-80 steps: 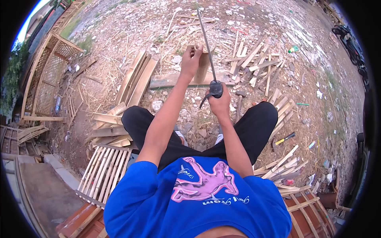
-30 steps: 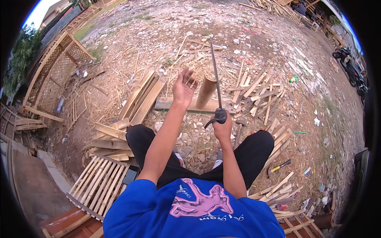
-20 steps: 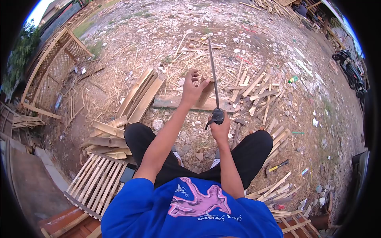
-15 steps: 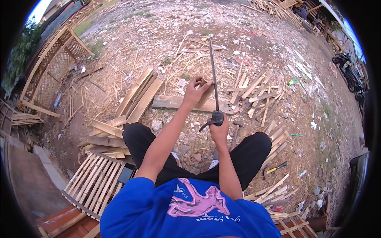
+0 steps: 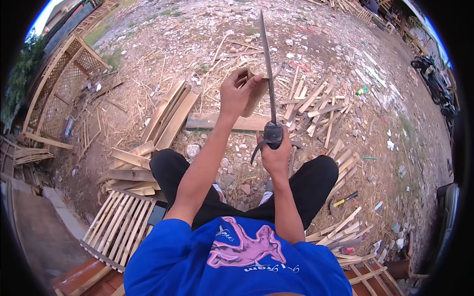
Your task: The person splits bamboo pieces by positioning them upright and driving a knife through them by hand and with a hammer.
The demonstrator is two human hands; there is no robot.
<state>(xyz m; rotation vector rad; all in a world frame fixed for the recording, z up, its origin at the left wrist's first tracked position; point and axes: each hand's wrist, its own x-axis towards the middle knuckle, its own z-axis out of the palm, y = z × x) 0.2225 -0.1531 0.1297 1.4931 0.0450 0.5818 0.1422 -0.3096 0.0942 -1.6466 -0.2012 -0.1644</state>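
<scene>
My left hand [image 5: 234, 96] grips a split piece of bamboo [image 5: 255, 99], held upright above the ground. My right hand [image 5: 276, 157] is wrapped round the black handle of a machete [image 5: 267, 64], whose long blade points away from me. A dark strap hangs from the handle. The blade's edge meets or lies very near the bamboo's upper end; I cannot tell how deep it sits. Below both hands a wooden board [image 5: 205, 121] lies on the ground, partly hidden by my left arm.
Split bamboo lengths [image 5: 170, 116] lie left of the board, thinner strips [image 5: 316, 109] to its right. A slatted bamboo rack [image 5: 116, 224] holds a phone [image 5: 157, 213] by my left side. A yellow-and-black tool [image 5: 345, 199] lies right of my knee. Motorcycles [image 5: 434, 84] stand far right.
Both hands have risen in the view, carrying the bamboo and machete up with them. The machete's tip reaches farther toward the top of the picture.
</scene>
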